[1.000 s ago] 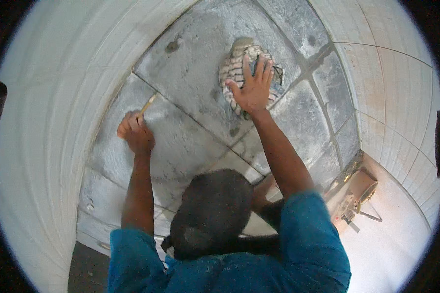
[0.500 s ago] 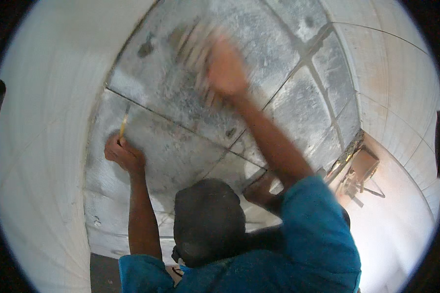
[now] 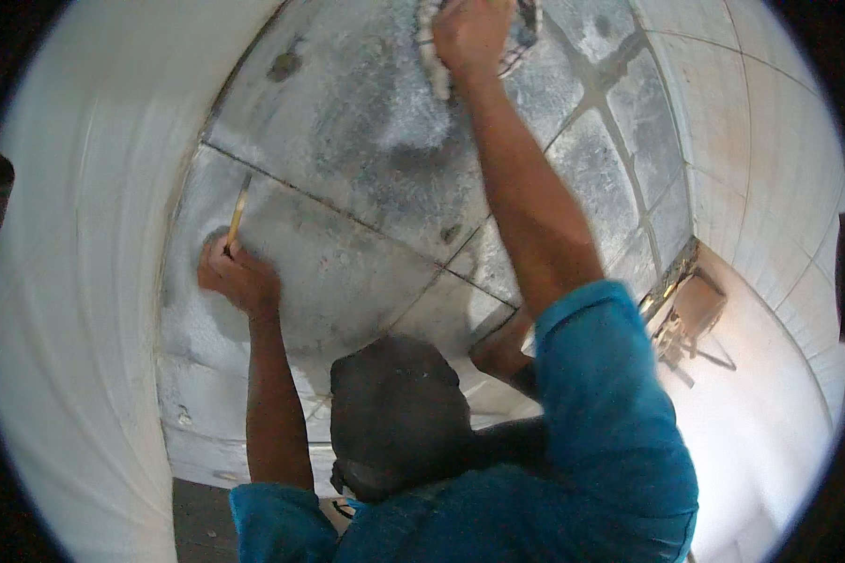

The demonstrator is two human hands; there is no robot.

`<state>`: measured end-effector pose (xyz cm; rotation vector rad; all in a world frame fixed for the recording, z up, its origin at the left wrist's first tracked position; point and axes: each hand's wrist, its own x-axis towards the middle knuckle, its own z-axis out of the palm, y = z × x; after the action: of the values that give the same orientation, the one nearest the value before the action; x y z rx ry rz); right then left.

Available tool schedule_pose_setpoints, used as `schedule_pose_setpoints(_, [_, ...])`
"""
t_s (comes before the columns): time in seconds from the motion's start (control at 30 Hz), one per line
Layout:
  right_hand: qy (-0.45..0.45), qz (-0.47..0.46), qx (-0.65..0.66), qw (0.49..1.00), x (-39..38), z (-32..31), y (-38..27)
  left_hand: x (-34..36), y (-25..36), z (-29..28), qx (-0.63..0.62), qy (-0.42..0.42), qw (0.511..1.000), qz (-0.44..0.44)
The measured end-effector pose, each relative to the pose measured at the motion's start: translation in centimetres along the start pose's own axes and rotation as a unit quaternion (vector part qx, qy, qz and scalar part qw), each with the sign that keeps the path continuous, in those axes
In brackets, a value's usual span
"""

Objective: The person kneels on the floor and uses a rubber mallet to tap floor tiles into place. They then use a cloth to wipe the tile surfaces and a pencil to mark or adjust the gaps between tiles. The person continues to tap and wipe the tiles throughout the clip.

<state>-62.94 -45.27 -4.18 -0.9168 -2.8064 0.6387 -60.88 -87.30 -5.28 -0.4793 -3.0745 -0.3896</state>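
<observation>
My left hand point(image 3: 239, 274) is closed around a thin, yellowish stick-like tool point(image 3: 239, 214), low over the grey tiled floor point(image 3: 338, 272). Its narrow tip points away from me, close to a dark joint between tiles; I cannot tell its exact kind. At the far top edge, my right hand point(image 3: 474, 38) presses down on a bunched rag point(image 3: 432, 56) with pale, bumpy edges and darker parts. Part of the rag lies under the hand or beyond the frame. Just nearer than it, the tile shows a whitish smear and a dark patch.
Pale walls point(image 3: 75, 235) rise close on the left and right. A bent knee in dark cloth point(image 3: 399, 413) is below the middle, with a bare foot point(image 3: 502, 349) beside it. At the right stands a brownish, box-like object point(image 3: 699, 305) with thin pieces around it.
My right hand has swept the rag farther away and slightly right, uncovering the smeared tile. My left hand and its thin tool have hardly moved.
</observation>
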Motion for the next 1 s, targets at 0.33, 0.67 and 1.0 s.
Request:
schedule_pose_setpoints(0.33, [-0.017,-0.049,0.075,0.996,1.8,-1.3,-4.3,-0.4,1.1,-0.4,-0.096,0.1,0.99,0.007])
schedule_pose_setpoints(0.67, [-0.099,-0.177,0.039,0.978,-1.8,4.4,-6.7,-0.8,0.2,0.4,-0.112,0.131,0.985,0.03])
schedule_pose_setpoints(1.0, [-0.166,-0.215,0.135,0.953,-10.0,6.2,-11.9,-1.3,-0.8,0.8,-0.151,0.112,0.982,-0.012])
